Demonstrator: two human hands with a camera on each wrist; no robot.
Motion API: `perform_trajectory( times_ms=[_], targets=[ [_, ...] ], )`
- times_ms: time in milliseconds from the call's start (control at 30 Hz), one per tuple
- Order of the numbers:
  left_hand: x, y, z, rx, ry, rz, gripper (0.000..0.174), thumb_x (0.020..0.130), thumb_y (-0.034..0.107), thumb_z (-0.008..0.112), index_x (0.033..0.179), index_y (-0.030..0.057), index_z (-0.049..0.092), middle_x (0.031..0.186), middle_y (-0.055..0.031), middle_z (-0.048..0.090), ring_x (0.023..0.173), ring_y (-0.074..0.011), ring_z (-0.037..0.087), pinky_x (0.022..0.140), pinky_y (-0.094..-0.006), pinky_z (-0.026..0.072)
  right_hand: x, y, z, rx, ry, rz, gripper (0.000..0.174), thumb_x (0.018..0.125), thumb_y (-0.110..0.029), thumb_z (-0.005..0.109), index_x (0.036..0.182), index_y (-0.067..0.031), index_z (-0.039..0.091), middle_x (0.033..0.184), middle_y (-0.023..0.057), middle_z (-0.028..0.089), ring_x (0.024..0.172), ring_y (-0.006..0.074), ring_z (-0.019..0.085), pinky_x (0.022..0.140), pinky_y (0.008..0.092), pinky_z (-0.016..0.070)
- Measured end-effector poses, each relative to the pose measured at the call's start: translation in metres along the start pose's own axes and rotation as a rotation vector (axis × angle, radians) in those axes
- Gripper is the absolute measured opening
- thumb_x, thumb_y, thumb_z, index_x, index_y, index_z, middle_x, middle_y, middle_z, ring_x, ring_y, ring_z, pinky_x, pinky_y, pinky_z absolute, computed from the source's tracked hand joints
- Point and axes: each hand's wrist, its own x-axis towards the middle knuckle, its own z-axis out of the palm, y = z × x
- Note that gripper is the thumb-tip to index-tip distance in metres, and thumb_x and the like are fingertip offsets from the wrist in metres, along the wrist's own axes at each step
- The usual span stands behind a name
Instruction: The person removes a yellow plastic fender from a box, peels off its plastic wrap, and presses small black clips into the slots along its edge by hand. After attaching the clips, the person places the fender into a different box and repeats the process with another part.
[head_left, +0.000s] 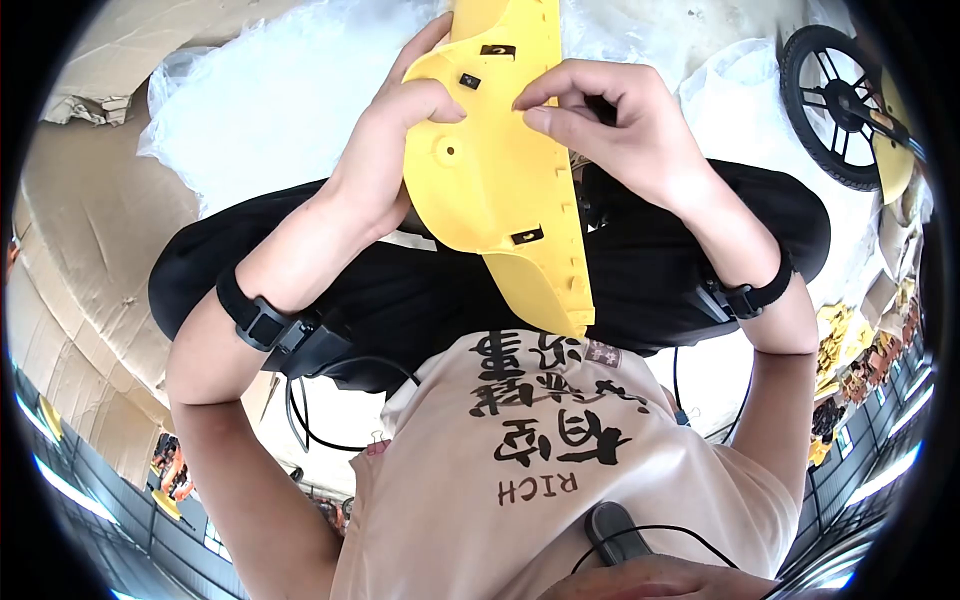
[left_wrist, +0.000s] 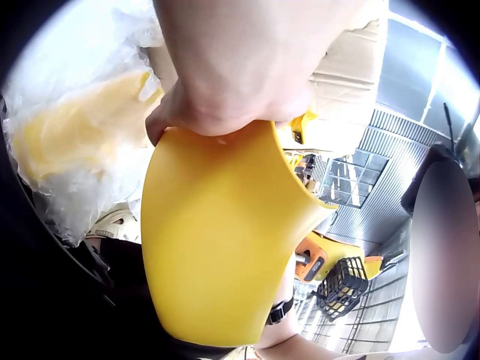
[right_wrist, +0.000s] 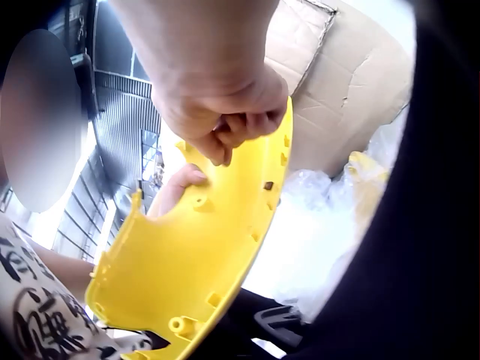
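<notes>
A curved yellow plastic cover (head_left: 490, 190) is held up over the lap, its ribbed inner face toward the head camera. Several small black clips (head_left: 527, 236) sit on that face. My left hand (head_left: 385, 140) grips the cover's left edge, thumb on the inner face and fingers behind; in the left wrist view the smooth outer side of the cover (left_wrist: 217, 240) shows below that hand. The fingers of my right hand (head_left: 625, 125) are curled, thumb and index tips close together over the inner face near the straight edge. Nothing shows between those tips in the right wrist view, where the hand (right_wrist: 225, 112) hides them.
Crossed legs in black trousers (head_left: 330, 260) lie beneath the cover. Clear plastic wrap (head_left: 250, 110) is spread on the floor, with cardboard (head_left: 90, 270) to the left. A black spoked wheel (head_left: 845, 100) stands at the upper right. Another yellow part (left_wrist: 82, 131) lies in wrap.
</notes>
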Motion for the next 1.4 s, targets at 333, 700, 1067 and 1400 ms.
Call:
perform_trajectory(
  times_ms=[333,700,1067,1400],
  targets=[
    [-0.003,-0.008,-0.001,0.277,-0.203,0.067,0.094,0.085,0.026,0.065,0.158,0.0152,0.008,0.147,-0.0200,0.033,0.136,-0.0327,0.039,0.111,-0.0431,0.0358,0.009,0.013,0.009,-1.052,0.296,-0.302,0.025,0.081,-0.025,0.073,0.098,-0.0074,0.069,0.080,0.0082,0.068,0.071,0.0289,0.069,0.061,0.0387,0.0537],
    [-0.005,-0.010,0.003,0.341,-0.265,0.094,0.098,0.085,0.027,0.069,0.159,0.0173,0.005,0.147,-0.0216,0.030,0.136,-0.0338,0.037,0.113,-0.0450,0.0339,0.007,0.018,0.013,-1.016,0.249,-0.335,0.019,0.075,-0.012,0.069,0.093,-0.0052,0.070,0.078,0.0099,0.066,0.069,0.0296,0.068,0.057,0.0392,0.0538],
    [-0.006,-0.001,-0.003,0.192,-0.156,0.032,0.095,0.085,0.025,0.068,0.158,0.0135,0.009,0.143,-0.0193,0.039,0.132,-0.0301,0.044,0.111,-0.0429,0.0375,0.008,0.002,0.005,-0.527,0.188,-0.136,0.018,0.091,-0.013,0.062,0.103,-0.0006,0.063,0.077,0.0150,0.066,0.068,0.0319,0.067,0.060,0.0386,0.0506],
    [0.002,0.005,-0.028,-0.059,-0.093,-0.073,0.079,0.088,0.025,0.061,0.155,0.0097,0.021,0.140,-0.0147,0.047,0.129,-0.0262,0.049,0.107,-0.0401,0.0414,-0.006,-0.009,-0.009,0.411,-0.026,0.132,0.024,0.102,-0.019,0.054,0.117,-0.0001,0.059,0.079,0.0041,0.064,0.055,0.0006,0.035,0.048,0.0181,0.0268]
  ],
)
